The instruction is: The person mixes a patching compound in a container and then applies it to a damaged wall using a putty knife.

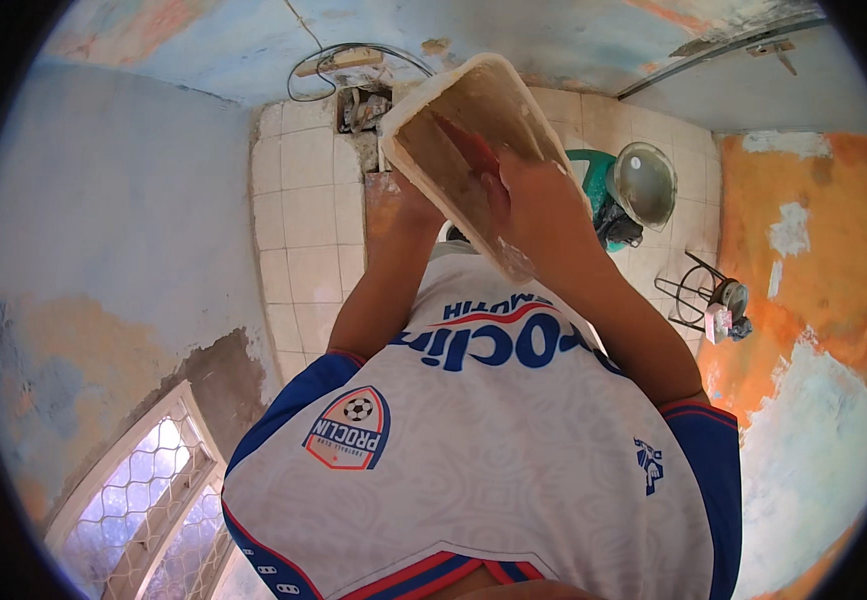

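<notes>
Tub held aloft, tilted probably for easier reach; seemingly steadied at its left side by left hand, cannot tell how closed; reached into by right hand, grasping red tool.

The tub is off-white, smeared grey-brown inside; the tool is dull red. The shirt is white with a faint tonal pattern, its sleeves blue, edged red. Cream tiles form a grid. One wall is orange with white patches, another pale blue-grey, blotched tan.
</notes>
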`<act>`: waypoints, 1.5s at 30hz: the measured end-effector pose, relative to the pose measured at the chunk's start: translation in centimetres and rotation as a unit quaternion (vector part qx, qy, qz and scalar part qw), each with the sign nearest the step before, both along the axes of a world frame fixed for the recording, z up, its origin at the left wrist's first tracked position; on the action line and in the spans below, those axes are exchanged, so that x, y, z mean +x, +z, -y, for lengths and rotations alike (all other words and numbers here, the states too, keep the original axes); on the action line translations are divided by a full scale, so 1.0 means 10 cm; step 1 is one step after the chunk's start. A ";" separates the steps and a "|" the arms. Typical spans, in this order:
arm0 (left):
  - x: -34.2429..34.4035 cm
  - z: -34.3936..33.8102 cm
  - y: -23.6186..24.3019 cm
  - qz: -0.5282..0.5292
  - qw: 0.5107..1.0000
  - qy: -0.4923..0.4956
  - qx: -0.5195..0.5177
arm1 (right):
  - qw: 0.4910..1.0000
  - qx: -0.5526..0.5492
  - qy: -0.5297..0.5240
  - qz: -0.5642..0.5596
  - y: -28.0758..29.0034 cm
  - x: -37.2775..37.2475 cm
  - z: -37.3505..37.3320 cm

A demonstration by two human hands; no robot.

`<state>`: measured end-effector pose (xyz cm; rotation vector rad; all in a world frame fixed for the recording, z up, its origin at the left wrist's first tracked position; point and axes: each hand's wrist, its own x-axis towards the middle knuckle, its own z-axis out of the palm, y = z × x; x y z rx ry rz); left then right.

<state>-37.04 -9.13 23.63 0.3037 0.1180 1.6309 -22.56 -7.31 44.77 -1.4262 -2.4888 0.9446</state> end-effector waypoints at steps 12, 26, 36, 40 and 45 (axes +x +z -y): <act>0.24 0.11 0.53 -0.054 0.975 0.088 -0.198 | 0.996 0.004 0.088 -0.015 -0.15 0.01 -0.02; 0.58 0.27 -0.18 0.136 0.976 -0.109 -0.130 | 0.985 -0.045 0.127 0.110 -0.67 0.02 -0.20; 0.65 0.25 0.04 -0.003 0.975 -0.009 -0.223 | 0.990 0.013 0.111 0.088 -0.63 0.08 -0.19; 0.61 0.19 -0.07 0.092 0.990 -0.011 -0.110 | 0.991 -0.103 0.078 0.033 -0.37 0.08 -0.32; 0.60 0.19 -0.19 0.115 0.973 0.006 -0.201 | 0.988 -0.133 0.044 0.065 -0.54 0.11 -0.21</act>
